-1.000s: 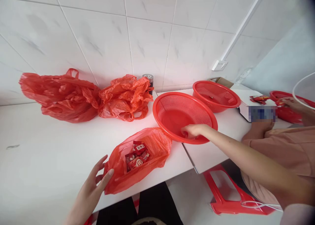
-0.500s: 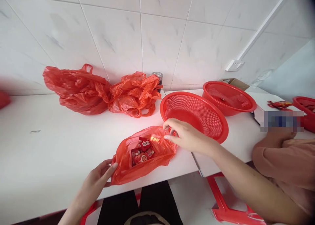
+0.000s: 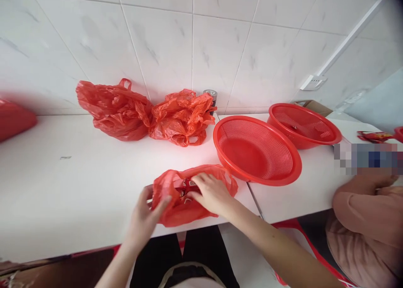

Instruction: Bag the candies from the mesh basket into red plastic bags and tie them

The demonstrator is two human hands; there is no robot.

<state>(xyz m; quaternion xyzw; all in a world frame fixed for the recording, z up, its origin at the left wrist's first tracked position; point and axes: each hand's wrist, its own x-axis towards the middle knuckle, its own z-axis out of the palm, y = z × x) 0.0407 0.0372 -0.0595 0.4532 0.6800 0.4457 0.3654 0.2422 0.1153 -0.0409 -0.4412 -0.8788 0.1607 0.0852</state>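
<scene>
A red plastic bag [image 3: 189, 218] lies with its mouth open near the table's front edge. Small red printed packets [image 3: 189, 183] show inside it, partly covered by my fingers. My left hand [image 3: 149, 210] grips the bag's left side, thumb over the rim and fingers around the outside. Inside the mouth, my right hand [image 3: 212, 193] reaches over the packets with thumb and fingers apart. Its fingertips touch or nearly touch the packets and are partly hidden among them.
A red perforated basket [image 3: 291, 164] stands just right of the bag, another red basket [image 3: 335, 137] behind it. Bunched red bags [image 3: 121, 116] and a grey-topped can [image 3: 210, 94] are along the wall. A co-worker's arm [image 3: 355, 195] rests at the right.
My right hand has moved left and down into the bag; the gold-marked packet it held no longer shows. My left hand has pulled the bag's left rim inward.
</scene>
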